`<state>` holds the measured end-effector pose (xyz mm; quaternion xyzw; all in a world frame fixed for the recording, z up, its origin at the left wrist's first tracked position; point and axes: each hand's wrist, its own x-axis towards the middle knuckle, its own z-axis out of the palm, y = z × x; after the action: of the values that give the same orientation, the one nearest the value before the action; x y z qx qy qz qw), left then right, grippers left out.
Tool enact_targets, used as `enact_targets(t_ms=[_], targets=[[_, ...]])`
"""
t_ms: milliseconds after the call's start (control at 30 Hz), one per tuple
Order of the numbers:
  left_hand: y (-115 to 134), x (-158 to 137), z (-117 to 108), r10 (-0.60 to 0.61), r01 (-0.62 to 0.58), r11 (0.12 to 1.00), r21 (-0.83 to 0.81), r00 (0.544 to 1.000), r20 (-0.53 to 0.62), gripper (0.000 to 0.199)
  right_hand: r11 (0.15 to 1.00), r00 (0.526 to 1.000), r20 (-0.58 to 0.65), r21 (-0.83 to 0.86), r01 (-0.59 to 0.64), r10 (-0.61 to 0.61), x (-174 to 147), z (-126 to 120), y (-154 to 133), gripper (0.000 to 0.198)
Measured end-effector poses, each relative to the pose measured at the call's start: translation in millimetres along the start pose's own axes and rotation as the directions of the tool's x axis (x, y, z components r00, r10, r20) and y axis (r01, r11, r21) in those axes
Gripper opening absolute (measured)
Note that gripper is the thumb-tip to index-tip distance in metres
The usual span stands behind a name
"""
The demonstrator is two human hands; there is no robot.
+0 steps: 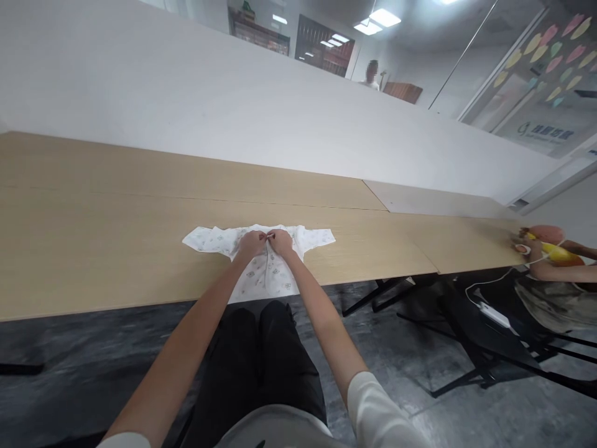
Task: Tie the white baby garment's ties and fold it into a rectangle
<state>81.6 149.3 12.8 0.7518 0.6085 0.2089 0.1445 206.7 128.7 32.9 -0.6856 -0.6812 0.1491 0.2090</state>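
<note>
A small white baby shirt (273, 274) with a faint printed pattern lies spread on the wooden table, its sleeves stretched out to both sides. Its lower hem hangs over the table's front edge. My left hand (252, 242) pinches the fabric at the left of the front opening, near the neckline. Right beside it, my right hand (280, 241) pinches the other side of the same opening. The fingertips of both hands nearly meet at the middle. Whatever small fastening may lie between them is too small to make out.
The long wooden table (116, 230) runs along a white wall (196, 93) with glass above it. At the far right another person (555, 280) sits leaning on the table. Black folding chairs (489, 336) stand on the right, one bearing a white power strip (495, 315).
</note>
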Motion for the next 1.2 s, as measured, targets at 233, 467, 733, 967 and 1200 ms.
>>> enact_targets(t_ms=[233,467,733,967,1200], targets=[[-5.1,4.7,4.2,0.051,-0.050,0.998,-0.027,0.998,0.031,0.030,0.991,0.996,-0.087,0.130,0.024,-0.012,1.7,9.8,9.0,0.021],[-3.9,2.7,5.6,0.032,-0.033,0.997,0.071,0.999,0.015,0.032,0.963,0.992,-0.117,0.261,0.068,-0.038,3.2,14.4,17.9,0.016],[-2.1,-5.4,7.9,0.035,-0.033,0.999,0.043,0.998,-0.043,0.032,0.923,0.989,-0.124,0.383,-0.023,0.076,7.5,19.5,20.4,0.009],[-5.2,-8.5,5.9,0.081,-0.084,0.993,-0.078,0.996,-0.044,0.035,0.936,0.983,-0.155,0.351,-0.036,0.096,-0.6,15.6,11.6,0.016],[-7.2,-17.9,4.3,0.151,-0.157,0.977,-0.144,0.987,-0.058,0.039,0.910,0.986,-0.116,0.409,-0.061,0.119,-8.0,10.5,5.1,0.026]])
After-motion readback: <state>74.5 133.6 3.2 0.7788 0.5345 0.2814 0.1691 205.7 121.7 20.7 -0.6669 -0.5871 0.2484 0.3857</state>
